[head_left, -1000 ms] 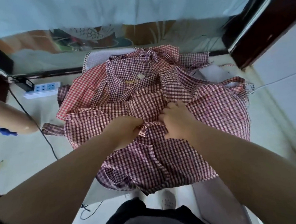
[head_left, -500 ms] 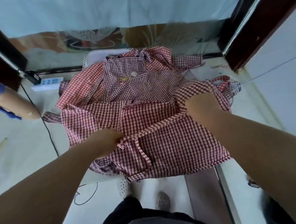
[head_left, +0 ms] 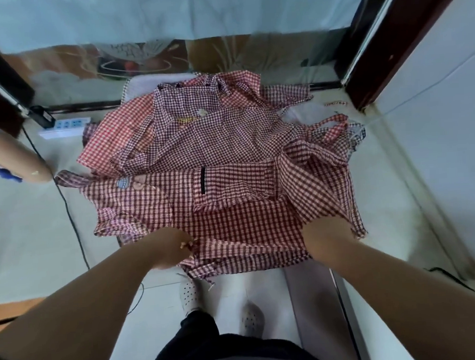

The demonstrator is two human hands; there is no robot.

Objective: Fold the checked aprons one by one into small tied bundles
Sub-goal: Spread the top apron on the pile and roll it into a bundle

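Note:
A pile of red and dark checked aprons (head_left: 209, 142) lies on a small table in front of me. The top apron (head_left: 233, 224), red-and-white checked with a pocket and a black stripe, is spread across the near side. My left hand (head_left: 171, 249) grips its near left edge by a strap. My right hand (head_left: 324, 237) grips the near right side, where the cloth rises in a fold toward the right. The near edge of the apron hangs over the table's front.
A white power strip (head_left: 63, 128) and a black cable (head_left: 71, 217) lie on the floor at the left. Another person's arm with a blue sleeve (head_left: 9, 157) reaches in from the left. Dark door frames stand at both sides. My feet (head_left: 219, 306) are below the table.
My hands have moved apart and toward me, pulling the top apron wide and flat. The right hand went from the centre out to the right and then down to the near edge.

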